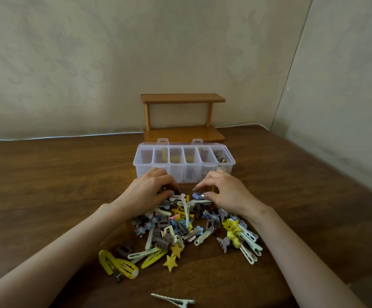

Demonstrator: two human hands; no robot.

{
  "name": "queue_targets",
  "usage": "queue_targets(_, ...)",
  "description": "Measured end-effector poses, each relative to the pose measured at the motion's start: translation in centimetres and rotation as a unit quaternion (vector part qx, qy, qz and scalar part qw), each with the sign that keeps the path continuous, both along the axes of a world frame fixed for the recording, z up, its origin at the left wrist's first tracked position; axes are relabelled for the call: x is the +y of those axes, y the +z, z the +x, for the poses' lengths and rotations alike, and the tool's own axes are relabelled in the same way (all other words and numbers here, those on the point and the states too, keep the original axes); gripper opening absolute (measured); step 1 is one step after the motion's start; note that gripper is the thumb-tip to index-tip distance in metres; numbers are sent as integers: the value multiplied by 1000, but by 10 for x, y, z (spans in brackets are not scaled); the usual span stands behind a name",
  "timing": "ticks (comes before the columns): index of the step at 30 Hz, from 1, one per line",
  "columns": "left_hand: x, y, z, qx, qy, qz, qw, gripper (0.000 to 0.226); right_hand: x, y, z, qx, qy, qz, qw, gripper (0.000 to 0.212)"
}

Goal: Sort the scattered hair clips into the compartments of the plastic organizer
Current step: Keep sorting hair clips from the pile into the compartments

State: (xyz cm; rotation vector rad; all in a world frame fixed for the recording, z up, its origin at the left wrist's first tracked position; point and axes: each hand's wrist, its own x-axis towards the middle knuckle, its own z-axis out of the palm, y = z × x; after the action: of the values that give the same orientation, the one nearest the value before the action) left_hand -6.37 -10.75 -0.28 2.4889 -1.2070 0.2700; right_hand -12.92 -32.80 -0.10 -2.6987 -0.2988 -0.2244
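Observation:
A pile of hair clips (180, 227) in yellow, white, blue, brown and grey lies on the wooden table. Behind it stands the clear plastic organizer (184, 173), lid open, with several compartments; the far right one holds some small brown clips (221, 157). My left hand (151, 190) rests at the pile's far left edge, fingers curled around small dark brown clips (169, 189). My right hand (222, 192) is at the pile's far right edge, fingertips pinching a small blue clip (196, 196).
A small two-tier wooden shelf (182, 116) stands behind the organizer against the wall. A lone white clip (173, 300) lies near the table's front edge. Large yellow snap clips (118, 264) sit at the pile's front left. A white cable (69, 136) runs along the table's back edge.

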Motion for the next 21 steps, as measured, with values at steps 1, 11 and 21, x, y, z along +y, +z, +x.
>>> queue_targets(1,0,0,0,1,1,0,1000,21,-1,0,0,-5,-7,3,1000,16)
queue_targets(11,0,4,0,98,22,-121,988,21,-2,-1,-2,-7,-24,44,999,15)
queue_targets(21,-17,21,-25,443,1,-337,831,24,20,7,-13,-77,52,225,970,26)
